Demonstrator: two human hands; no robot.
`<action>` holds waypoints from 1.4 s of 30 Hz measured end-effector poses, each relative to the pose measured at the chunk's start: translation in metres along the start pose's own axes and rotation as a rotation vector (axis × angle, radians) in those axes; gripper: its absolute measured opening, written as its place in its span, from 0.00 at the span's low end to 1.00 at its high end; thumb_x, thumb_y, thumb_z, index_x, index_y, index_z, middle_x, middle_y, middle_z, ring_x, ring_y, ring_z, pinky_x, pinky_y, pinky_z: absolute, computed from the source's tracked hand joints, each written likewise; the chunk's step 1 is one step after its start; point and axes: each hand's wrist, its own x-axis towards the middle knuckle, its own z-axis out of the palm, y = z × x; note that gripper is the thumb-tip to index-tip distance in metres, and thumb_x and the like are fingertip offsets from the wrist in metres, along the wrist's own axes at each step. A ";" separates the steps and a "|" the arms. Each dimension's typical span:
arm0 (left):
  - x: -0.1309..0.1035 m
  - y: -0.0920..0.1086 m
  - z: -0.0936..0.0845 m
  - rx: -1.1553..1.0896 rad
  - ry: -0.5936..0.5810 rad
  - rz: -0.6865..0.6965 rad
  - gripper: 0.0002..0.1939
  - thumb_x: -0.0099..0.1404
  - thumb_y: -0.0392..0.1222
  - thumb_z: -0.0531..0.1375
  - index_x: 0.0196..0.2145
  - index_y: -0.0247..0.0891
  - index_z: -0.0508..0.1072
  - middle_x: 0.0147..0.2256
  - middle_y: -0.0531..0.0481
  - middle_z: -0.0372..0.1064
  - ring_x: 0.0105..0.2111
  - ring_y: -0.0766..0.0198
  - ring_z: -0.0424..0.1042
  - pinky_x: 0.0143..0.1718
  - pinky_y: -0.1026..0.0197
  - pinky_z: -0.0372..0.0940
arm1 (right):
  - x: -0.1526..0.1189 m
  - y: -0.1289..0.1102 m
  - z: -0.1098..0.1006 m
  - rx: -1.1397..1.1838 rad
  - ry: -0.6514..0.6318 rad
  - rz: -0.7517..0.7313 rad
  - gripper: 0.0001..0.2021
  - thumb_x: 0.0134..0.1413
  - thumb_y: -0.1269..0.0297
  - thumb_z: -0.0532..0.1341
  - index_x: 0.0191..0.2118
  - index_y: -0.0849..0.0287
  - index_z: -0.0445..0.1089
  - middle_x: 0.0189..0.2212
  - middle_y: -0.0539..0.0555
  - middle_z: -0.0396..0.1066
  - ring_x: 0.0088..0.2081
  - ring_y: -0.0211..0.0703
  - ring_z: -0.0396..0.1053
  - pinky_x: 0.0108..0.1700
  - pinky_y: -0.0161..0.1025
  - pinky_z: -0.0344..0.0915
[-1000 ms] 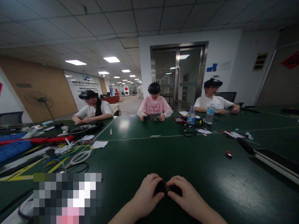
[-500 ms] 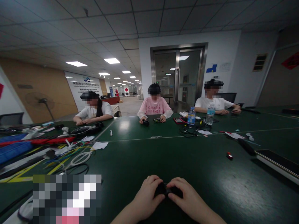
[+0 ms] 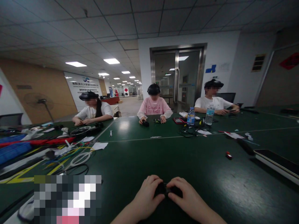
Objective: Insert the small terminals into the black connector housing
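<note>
Both left hand (image 3: 148, 192) and right hand (image 3: 187, 193) clamped on black object (image 3: 166, 189), near centre; grip unchanged, apparently same step.

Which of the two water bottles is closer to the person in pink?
The left water bottle; the right water bottle stands farther from the pink top, before someone in white.

Grid-tiled ceiling (image 3: 112, 21), grey; rectangular lights (image 3: 111, 61), lit; white wall (image 3: 224, 46) with metal-framed glass doors (image 3: 164, 71); tan wall (image 3: 42, 77) at left, beside lettered white sign (image 3: 85, 95); standing fan (image 3: 42, 101); red counter (image 3: 114, 100); pale floor (image 3: 130, 108); green table (image 3: 130, 158) fills foreground.
</note>
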 end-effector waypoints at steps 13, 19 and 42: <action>-0.001 0.004 -0.003 -0.010 -0.009 -0.010 0.21 0.59 0.40 0.58 0.51 0.40 0.65 0.51 0.46 0.60 0.51 0.55 0.59 0.54 0.56 0.55 | -0.001 -0.001 0.000 -0.019 -0.013 0.021 0.08 0.50 0.66 0.60 0.38 0.51 0.72 0.41 0.51 0.70 0.45 0.45 0.66 0.47 0.39 0.61; 0.000 0.002 -0.001 -0.002 0.002 -0.006 0.21 0.59 0.40 0.58 0.51 0.40 0.65 0.52 0.45 0.60 0.51 0.55 0.58 0.54 0.56 0.55 | -0.002 -0.001 -0.001 -0.016 -0.004 0.017 0.08 0.49 0.65 0.60 0.38 0.52 0.72 0.41 0.52 0.71 0.45 0.46 0.66 0.47 0.41 0.61; 0.000 0.001 0.000 0.010 0.002 -0.006 0.22 0.58 0.39 0.59 0.51 0.40 0.65 0.52 0.45 0.60 0.51 0.55 0.59 0.54 0.56 0.55 | -0.001 0.000 0.000 -0.001 -0.006 -0.004 0.08 0.50 0.66 0.60 0.38 0.52 0.72 0.40 0.51 0.71 0.45 0.46 0.66 0.48 0.40 0.61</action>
